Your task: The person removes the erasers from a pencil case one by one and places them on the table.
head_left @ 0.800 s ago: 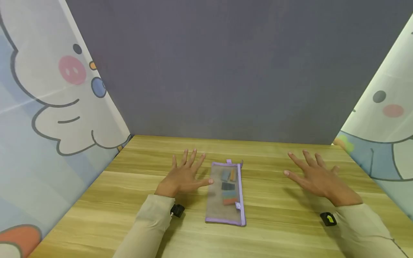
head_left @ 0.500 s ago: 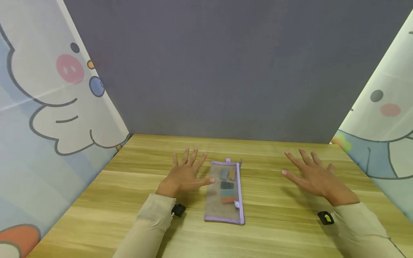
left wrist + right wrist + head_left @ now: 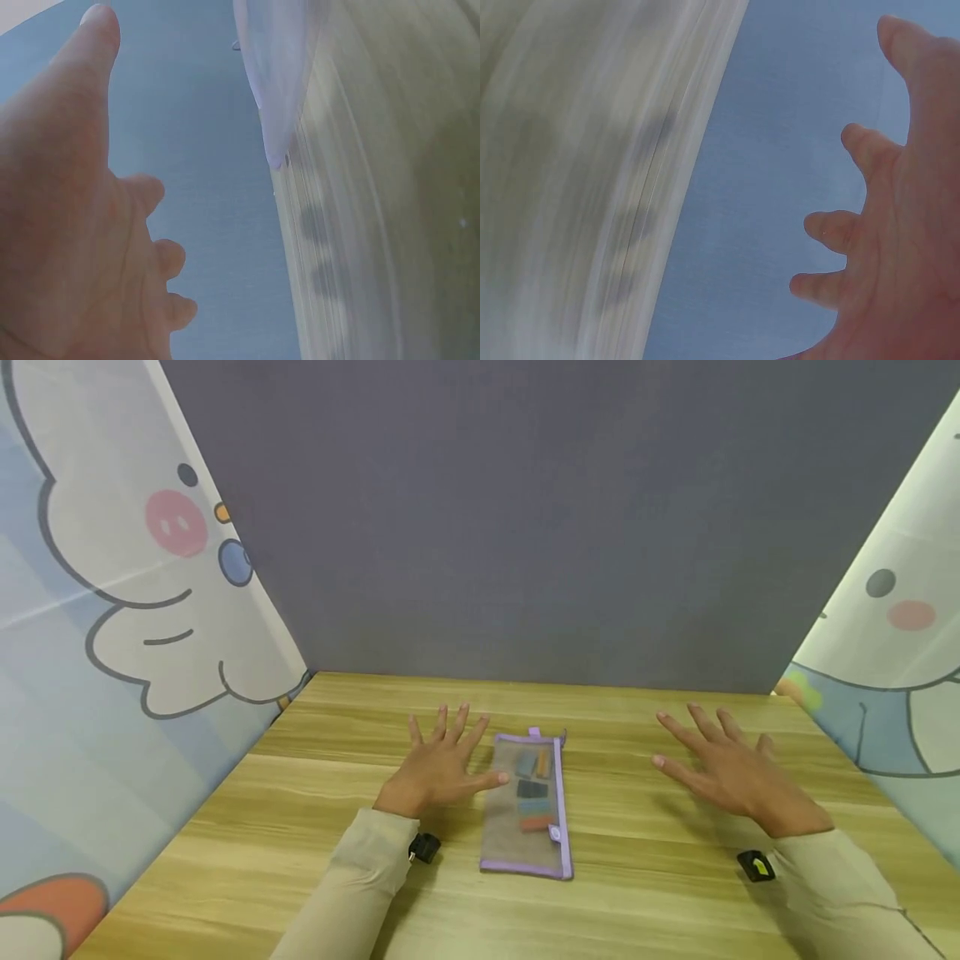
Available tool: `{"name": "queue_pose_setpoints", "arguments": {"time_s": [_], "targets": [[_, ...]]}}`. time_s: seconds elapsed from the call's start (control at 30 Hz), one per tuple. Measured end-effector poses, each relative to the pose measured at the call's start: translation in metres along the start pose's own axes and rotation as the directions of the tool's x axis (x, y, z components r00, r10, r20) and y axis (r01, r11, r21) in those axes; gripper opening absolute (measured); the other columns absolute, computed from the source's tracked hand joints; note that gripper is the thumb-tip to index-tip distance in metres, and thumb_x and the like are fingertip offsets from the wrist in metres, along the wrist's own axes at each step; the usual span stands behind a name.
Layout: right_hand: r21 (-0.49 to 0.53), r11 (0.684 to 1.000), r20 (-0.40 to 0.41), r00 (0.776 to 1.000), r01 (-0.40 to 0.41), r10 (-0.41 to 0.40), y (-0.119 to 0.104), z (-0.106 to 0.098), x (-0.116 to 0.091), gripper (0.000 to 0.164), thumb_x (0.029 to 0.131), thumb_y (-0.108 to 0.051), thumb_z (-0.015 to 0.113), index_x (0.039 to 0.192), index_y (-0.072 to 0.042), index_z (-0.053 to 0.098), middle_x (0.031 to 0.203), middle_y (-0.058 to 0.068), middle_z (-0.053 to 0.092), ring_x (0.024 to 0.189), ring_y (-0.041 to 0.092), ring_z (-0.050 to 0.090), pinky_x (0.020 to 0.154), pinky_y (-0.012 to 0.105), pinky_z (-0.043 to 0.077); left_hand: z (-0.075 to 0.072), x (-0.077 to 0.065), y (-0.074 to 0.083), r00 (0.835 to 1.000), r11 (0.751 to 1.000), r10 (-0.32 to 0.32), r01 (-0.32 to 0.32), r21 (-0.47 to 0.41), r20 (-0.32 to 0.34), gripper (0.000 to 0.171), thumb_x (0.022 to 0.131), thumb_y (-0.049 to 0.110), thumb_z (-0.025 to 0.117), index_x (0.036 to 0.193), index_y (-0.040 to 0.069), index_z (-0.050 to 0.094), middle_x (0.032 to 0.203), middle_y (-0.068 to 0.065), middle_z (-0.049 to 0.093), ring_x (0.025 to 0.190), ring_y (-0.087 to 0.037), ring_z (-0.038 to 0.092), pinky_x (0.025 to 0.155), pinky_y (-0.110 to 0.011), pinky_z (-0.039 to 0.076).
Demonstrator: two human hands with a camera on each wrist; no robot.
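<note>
A mesh zipper pouch [image 3: 510,843] with purple edging lies flat on the wooden table, its zipper along the right side. Through the mesh show several small blocks [image 3: 535,808] in blue, orange, black and red. My left hand [image 3: 438,768] hovers over the table at the pouch's left, fingers spread, its thumb overlapping the pouch in the head view. Well to the right of the pouch, my right hand [image 3: 738,772] is also held above the table with spread fingers. Both wrist views show the palms [image 3: 75,225] holding nothing and raised off the surface.
The wooden table [image 3: 615,902] ends at a tall grey panel [image 3: 525,527] at the back. Cartoon-printed curtains [image 3: 112,760] close in the left and right sides. A small black device [image 3: 425,847] sits at the left wrist, and another [image 3: 756,865] at the right.
The left hand has shifted slightly to the right, its thumb reaching a little further over the pouch. The right hand has drifted slightly left. The pouch lies as before.
</note>
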State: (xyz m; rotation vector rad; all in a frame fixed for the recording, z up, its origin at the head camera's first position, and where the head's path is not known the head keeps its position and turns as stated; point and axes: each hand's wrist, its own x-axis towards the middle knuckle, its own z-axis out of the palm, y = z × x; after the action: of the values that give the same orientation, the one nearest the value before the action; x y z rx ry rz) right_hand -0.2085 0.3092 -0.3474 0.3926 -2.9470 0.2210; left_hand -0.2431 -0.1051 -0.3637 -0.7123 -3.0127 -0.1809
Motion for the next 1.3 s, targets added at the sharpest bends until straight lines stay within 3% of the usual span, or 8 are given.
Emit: {"name": "queue_pose_setpoints", "arguments": {"time_s": [0.23,0.43,0.6,0.93,1.1,1.3], "targets": [[-0.003,1.000,-0.005,1.000,0.009,-0.009,-0.003,0.001,0.000,0.075,0.097,-0.066,0.048,0.160,-0.034,0.024,0.161,0.026,0.020,0.138,0.064,0.018,0.087,0.090,0.008,0.001,0.003,0.004,0.999,0.999,0.031,-0.031,0.031,-0.010,0.097,0.086,0.086,0.033,0.162,0.027,0.017,0.166,-0.011,0.002,0.150,-0.042,0.001,0.104,-0.077,-0.006],[-0.001,1.000,-0.019,1.000,0.022,-0.022,-0.007,-0.001,-0.001,0.074,0.097,-0.066,0.048,0.160,-0.032,0.027,0.160,0.027,0.021,0.138,0.062,0.019,0.088,0.089,0.009,0.000,0.007,0.008,0.994,0.994,0.079,-0.073,0.087,-0.078,0.093,0.088,0.085,0.032,0.159,0.024,0.032,0.164,-0.011,0.019,0.150,-0.038,0.015,0.107,-0.076,-0.001],[-0.019,0.999,-0.032,0.999,0.042,-0.042,-0.013,-0.003,-0.003,0.071,0.098,-0.064,0.047,0.159,-0.029,0.032,0.157,0.029,0.027,0.138,0.059,0.024,0.091,0.086,0.014,0.002,0.010,0.014,0.986,0.990,0.136,-0.131,0.054,-0.101,0.088,0.091,0.080,0.035,0.154,0.019,0.042,0.160,-0.011,0.032,0.147,-0.038,0.025,0.107,-0.076,0.005],[-0.045,0.997,-0.022,0.998,0.064,-0.065,-0.018,-0.001,-0.005,0.070,0.099,-0.063,0.045,0.158,-0.027,0.033,0.152,0.032,0.034,0.135,0.056,0.032,0.094,0.082,0.022,0.013,0.011,0.023,0.984,0.985,0.173,-0.174,-0.005,-0.052,0.088,0.091,0.080,0.033,0.152,0.018,0.046,0.156,-0.013,0.040,0.145,-0.038,0.031,0.110,-0.071,0.015],[-0.037,0.997,-0.024,0.997,0.069,-0.070,-0.018,0.001,-0.003,0.070,0.100,-0.062,0.045,0.159,-0.027,0.032,0.152,0.032,0.034,0.134,0.056,0.032,0.095,0.081,0.022,0.010,0.012,0.022,0.987,0.988,0.157,-0.156,0.019,-0.042,0.087,0.091,0.080,0.032,0.153,0.020,0.045,0.158,-0.012,0.036,0.146,-0.036,0.028,0.112,-0.067,0.016],[-0.019,0.997,-0.011,0.997,0.079,-0.079,-0.019,0.003,-0.005,0.069,0.100,-0.060,0.046,0.159,-0.026,0.032,0.153,0.031,0.034,0.134,0.057,0.033,0.095,0.081,0.023,0.009,0.011,0.021,0.986,0.986,0.161,-0.162,-0.034,-0.029,0.087,0.092,0.080,0.033,0.154,0.020,0.043,0.159,-0.011,0.036,0.146,-0.036,0.029,0.113,-0.066,0.017]]}}
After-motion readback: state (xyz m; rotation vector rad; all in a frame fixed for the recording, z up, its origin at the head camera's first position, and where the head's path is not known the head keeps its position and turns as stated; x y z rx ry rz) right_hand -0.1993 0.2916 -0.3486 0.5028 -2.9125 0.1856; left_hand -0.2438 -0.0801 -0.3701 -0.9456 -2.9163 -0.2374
